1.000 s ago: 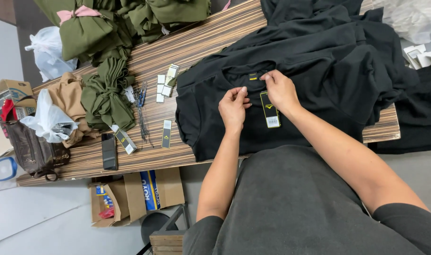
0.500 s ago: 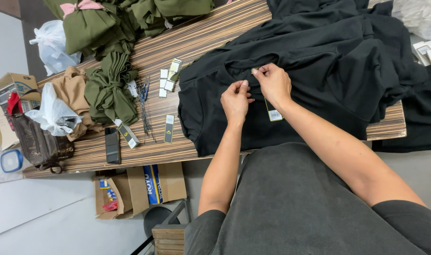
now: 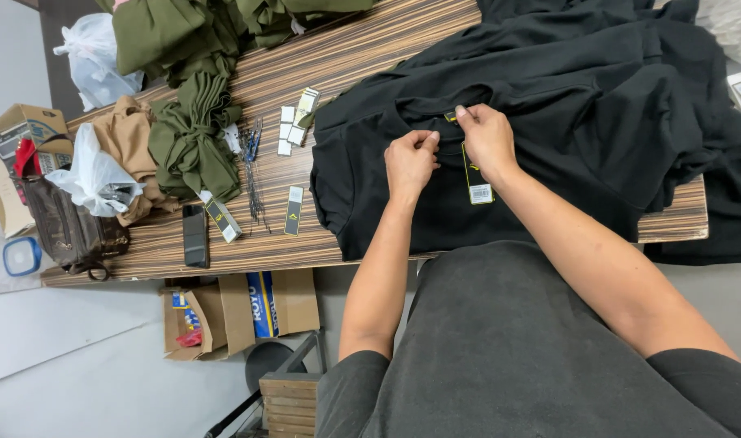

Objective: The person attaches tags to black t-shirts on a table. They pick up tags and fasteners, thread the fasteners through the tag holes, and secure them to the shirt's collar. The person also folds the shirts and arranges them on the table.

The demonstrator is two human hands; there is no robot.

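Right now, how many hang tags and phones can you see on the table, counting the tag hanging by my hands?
Tag on the black shirt, under the right hand: 1
Loose dark tag on the table: 1
Black phone: 1
Total: 3
The small pale tags overlap too much to count.
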